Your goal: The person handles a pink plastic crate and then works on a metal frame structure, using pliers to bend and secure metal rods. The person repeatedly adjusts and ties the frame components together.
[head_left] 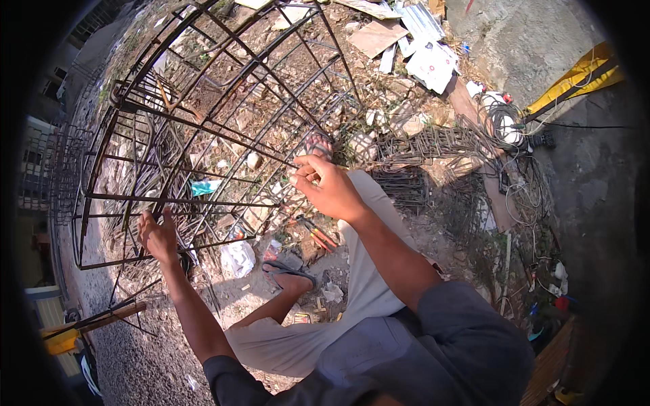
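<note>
Rebar cage (203, 128) gripped by left hand (157, 235), right hand (330, 186) pinching its bar, pliers (317, 233) underneath

Rust-brown rebar cage (203, 135), red-handled pliers (318, 235), beige shorts (359, 284), grey-blue shirt (433, 352), yellow tarp (575, 78).

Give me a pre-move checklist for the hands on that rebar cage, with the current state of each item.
1. Left hand gripping a lower bar of the rebar cage: ok.
2. Right hand at a bar junction, fingers pinched there: ok.
3. What the right fingers pinch, wire or otherwise: cannot tell.
4. Pliers within reach on the ground near the knee: ok.
5. Footing: feet in open flip-flops among rubble and scrap: not ok.
6. Cage steadied by anything besides the hands: cannot tell.
</note>
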The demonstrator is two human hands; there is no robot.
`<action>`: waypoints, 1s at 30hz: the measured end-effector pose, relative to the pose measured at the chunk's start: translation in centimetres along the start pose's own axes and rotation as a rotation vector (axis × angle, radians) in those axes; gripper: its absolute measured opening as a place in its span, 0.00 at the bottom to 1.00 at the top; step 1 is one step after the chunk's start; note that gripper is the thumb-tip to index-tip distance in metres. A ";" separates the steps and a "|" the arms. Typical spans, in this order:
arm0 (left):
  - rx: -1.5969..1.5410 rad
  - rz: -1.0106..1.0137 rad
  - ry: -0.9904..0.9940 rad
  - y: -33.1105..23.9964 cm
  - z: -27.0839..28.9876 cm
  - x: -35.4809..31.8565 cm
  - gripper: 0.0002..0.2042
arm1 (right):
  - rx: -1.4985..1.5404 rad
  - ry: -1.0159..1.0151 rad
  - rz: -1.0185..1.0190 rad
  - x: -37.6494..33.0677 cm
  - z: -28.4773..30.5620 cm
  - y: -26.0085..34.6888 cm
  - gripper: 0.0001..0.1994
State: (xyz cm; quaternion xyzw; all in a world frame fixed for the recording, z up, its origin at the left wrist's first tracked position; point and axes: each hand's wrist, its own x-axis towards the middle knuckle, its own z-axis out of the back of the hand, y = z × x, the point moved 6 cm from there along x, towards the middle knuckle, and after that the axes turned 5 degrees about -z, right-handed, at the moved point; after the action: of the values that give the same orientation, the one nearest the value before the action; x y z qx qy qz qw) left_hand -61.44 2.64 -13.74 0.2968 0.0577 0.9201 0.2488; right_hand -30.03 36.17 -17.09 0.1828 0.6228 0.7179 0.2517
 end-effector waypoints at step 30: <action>0.102 0.276 0.240 -2.1 1.2 -1.3 0.40 | -1.041 -0.329 -0.738 -16.6 28.5 -44.2 0.15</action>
State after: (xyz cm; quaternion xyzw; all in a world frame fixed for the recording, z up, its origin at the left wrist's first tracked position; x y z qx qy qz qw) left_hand -58.95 3.79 -13.98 0.2023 0.0919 0.9702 0.0962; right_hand 5.67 53.62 -55.34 -0.0810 0.1695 0.7545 0.6288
